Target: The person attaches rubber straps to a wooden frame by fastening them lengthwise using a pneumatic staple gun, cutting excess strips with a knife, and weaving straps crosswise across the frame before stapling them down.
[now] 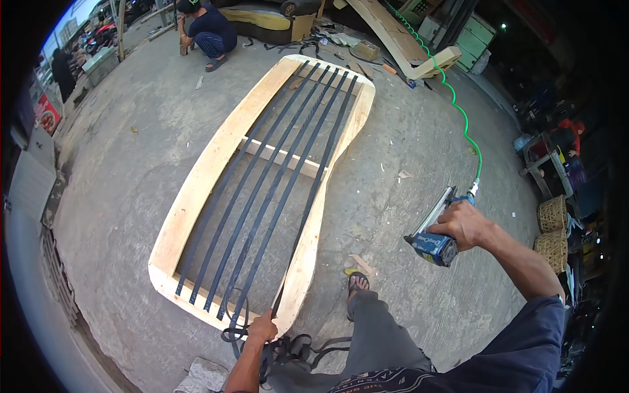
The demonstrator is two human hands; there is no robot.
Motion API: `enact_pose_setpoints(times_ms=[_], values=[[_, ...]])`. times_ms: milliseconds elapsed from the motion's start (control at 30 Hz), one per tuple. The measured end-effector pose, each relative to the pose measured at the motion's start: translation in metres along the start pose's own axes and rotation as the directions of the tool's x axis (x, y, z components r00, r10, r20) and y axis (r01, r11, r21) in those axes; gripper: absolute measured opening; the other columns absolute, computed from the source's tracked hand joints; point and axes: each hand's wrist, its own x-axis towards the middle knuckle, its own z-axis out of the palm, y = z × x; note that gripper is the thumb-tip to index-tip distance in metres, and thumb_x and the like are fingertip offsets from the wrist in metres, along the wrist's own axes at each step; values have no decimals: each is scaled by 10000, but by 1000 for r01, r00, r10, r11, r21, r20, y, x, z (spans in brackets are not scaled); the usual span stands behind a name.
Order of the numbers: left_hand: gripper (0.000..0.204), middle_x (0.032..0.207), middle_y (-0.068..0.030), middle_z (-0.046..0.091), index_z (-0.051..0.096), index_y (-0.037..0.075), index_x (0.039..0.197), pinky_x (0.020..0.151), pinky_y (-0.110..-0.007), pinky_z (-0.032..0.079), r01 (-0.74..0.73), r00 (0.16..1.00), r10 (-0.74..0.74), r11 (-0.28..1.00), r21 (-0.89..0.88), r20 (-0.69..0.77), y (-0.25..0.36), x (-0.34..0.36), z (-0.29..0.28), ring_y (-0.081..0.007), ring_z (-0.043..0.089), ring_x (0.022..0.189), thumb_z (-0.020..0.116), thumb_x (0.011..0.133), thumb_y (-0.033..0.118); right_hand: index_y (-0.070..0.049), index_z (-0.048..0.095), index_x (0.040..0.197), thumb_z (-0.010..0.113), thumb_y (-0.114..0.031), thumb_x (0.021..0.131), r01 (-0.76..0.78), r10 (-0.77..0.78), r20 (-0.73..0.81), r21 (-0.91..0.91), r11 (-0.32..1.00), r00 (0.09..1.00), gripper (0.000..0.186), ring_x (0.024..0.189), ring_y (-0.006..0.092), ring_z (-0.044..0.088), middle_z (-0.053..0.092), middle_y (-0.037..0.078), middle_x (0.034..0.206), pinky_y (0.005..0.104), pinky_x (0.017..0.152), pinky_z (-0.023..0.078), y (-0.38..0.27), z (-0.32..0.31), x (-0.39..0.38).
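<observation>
A long wooden frame (213, 154) with rounded corners lies on the concrete in front of me. Several black webbing straps (252, 196) run lengthwise over it, crossing a wooden bar (282, 157) at mid-length. At the near right corner my left hand (263, 327) is closed on a black strap that stretches up along the frame's right side. Loose strap loops (298, 347) hang and lie beside that hand. Off to the right, my right hand (464, 226) grips a blue staple gun (434, 247), held in the air apart from the frame.
A green coiled air hose (466, 128) runs from the staple gun to the back. A person (208, 33) squats at the back left near a sofa (259, 26). Scraps litter the floor behind the frame, near a large wooden piece (386, 36). Wicker baskets (552, 232) stand at the right.
</observation>
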Motion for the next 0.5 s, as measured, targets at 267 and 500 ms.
enact_pose_setpoints(times_ms=[267, 500], values=[[107, 950, -190, 695, 645, 29, 963, 744, -483, 511, 131, 794, 90, 940, 314, -601, -351, 88, 267, -372, 648, 924, 586, 874, 40, -183, 722, 1177, 833, -154, 595, 274, -264, -229, 13, 962, 937, 593, 786, 305, 715, 725, 73, 835, 456, 662, 533, -151, 262, 279], [113, 807, -183, 587, 555, -41, 901, 693, -464, 458, -144, 266, -401, 883, -447, -877, -307, 88, 214, -379, 599, 771, 461, 848, -76, -184, 750, 1126, 842, -122, 579, 161, -136, -415, 27, 986, 900, 557, 817, 291, 714, 728, 68, 836, 443, 674, 516, -170, 355, 330]])
